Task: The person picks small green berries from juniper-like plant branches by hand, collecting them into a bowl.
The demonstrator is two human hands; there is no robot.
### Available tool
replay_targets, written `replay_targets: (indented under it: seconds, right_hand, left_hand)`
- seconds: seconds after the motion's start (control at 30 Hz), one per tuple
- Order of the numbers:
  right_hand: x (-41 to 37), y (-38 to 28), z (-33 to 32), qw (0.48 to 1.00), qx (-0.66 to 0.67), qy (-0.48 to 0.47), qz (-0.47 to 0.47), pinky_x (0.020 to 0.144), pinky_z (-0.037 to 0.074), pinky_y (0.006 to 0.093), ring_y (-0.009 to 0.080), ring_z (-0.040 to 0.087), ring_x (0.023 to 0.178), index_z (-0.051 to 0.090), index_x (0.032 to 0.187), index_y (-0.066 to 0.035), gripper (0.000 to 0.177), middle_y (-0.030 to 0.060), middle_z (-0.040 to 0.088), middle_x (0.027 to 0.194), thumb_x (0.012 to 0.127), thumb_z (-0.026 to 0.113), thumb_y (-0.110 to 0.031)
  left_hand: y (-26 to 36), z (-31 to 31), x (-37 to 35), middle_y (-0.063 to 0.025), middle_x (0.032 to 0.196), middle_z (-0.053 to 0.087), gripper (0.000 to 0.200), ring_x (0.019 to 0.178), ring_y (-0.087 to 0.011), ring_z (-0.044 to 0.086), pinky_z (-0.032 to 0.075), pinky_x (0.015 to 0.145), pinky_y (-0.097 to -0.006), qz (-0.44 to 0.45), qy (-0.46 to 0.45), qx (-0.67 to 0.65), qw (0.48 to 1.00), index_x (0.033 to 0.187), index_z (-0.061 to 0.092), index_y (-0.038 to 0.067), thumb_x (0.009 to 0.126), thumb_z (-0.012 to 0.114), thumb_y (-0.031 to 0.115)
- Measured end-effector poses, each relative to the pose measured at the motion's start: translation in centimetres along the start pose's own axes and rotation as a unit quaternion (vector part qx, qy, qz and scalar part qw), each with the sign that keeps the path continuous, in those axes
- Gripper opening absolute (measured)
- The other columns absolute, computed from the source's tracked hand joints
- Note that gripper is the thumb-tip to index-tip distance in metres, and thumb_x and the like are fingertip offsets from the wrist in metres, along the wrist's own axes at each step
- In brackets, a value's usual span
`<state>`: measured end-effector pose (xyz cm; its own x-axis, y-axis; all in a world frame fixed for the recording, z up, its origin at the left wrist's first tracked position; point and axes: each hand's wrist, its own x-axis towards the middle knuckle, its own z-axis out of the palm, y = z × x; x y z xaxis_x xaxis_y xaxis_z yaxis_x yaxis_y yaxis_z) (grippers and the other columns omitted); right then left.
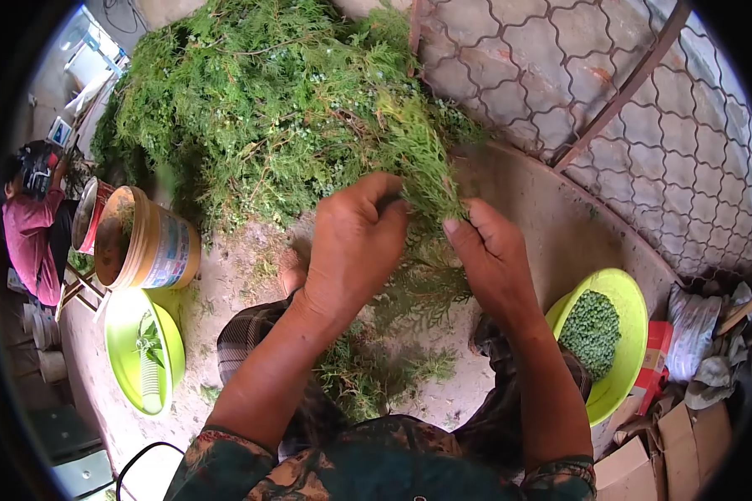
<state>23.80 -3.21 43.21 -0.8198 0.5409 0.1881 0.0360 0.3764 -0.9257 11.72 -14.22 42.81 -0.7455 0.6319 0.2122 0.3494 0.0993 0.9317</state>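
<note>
A leafy evergreen sprig [422, 154] stands up between my two hands, in front of a big heap of cut evergreen branches [251, 108] dotted with small pale green berries. My right hand [495, 250] pinches the lower end of this sprig between thumb and fingers. On its other side, my left hand [361, 238] is closed with thumb and forefinger together against the foliage; whatever its fingertips hold is hidden. Below the hands, loose green clippings [376, 367] lie on the floor between my legs.
Right of my leg stands a lime-green basin [631, 359] of green berries. On the left are another lime basin [175, 334] with a sprig inside, a tan bucket [180, 250] and a seated person [38, 217]. Wire mesh [643, 125] leans at upper right; cardboard [693, 442] lies below.
</note>
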Motion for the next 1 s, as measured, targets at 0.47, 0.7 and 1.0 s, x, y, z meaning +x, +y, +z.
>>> replay_targets:
  seconds: [0.47, 0.7, 1.0]
  right_hand:
    - [-0.2, 0.3, 1.2, 0.993, -0.057, 0.038, -0.101, 0.048, 0.037, 0.0319, 0.0195, 0.046, 0.049, 0.056, 0.094, 0.001, 0.015, 0.0126, 0.047, 0.059, 0.087, 0.056, -0.013]
    - [-0.4, 0.1, 0.6, 0.996, -0.028, 0.042, -0.078, 0.049, 0.036, 0.029, 0.013, 0.043, 0.053, 0.056, 0.093, 0.001, 0.015, 0.0081, 0.045, 0.06, 0.088, 0.055, -0.013]
    - [0.0, -0.2, -2.8, 0.986, 0.099, 0.124, 0.055, 0.054, 0.03, 0.0192, 0.0013, 0.034, 0.063, 0.058, 0.094, -0.003, 0.014, -0.0083, 0.043, 0.068, 0.092, 0.05, -0.013]
  left_hand:
    - [0.7, -1.0, 0.2, -0.0017, 0.067, 0.059, 0.015, 0.058, -0.0023, 0.051, 0.04, 0.05, -0.0191, -0.012, 0.009, -0.048, 0.999, 0.092, 0.06, -0.002, 0.077, 0.057, -0.001]
    - [1.8, -2.2, 0.7, 0.0032, 0.055, 0.042, 0.021, 0.046, -0.0031, 0.034, 0.025, 0.039, -0.0199, -0.138, -0.046, -0.337, 0.93, 0.099, 0.053, 0.0, 0.078, 0.052, 0.004]
    - [1.1, -4.9, 1.0, -0.0045, 0.073, 0.054, 0.019, 0.053, -0.0074, 0.041, 0.033, 0.036, -0.0194, -0.261, -0.196, -0.451, 0.831, 0.093, 0.057, 0.0, 0.077, 0.053, 0.009]
